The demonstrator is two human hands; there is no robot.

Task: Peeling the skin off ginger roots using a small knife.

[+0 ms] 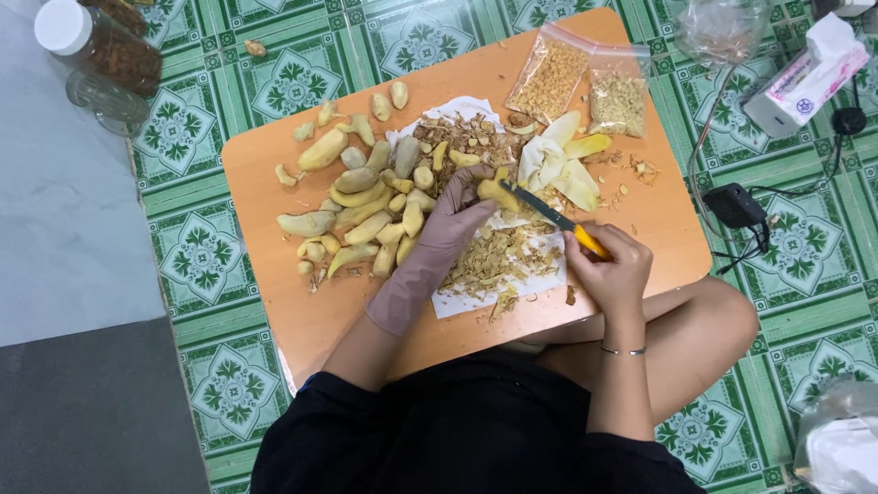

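Here's the left hand (455,215), in a brownish-pink glove, fingers curled tight around a small yellowish root piece (498,192) and pinching it just above the white paper (457,297) on the orange board (293,311). The right hand (611,265), bare, is closed around the yellow handle of a small knife (549,215), and the dark blade lies right against that root piece. The handle is mostly buried in the fist; only a short stub of yellow shows.

Left of the gloved hand sits a heap of peeled pale pieces (366,215), some touching, some scattered toward the board's far edge. Under and around the hands, brown peelings (498,256) cover much of the paper, so its outline is hard to follow. Beyond the knife lie pale yellow slices (565,160), and behind them two clear bags of chopped bits (585,87).

At top left, a white-capped jar (96,41) is cut off by the frame. On the right, a dark adapter with a cable (736,206) lies on the green patterned floor (201,247). A bracelet (622,350) rings the right wrist.
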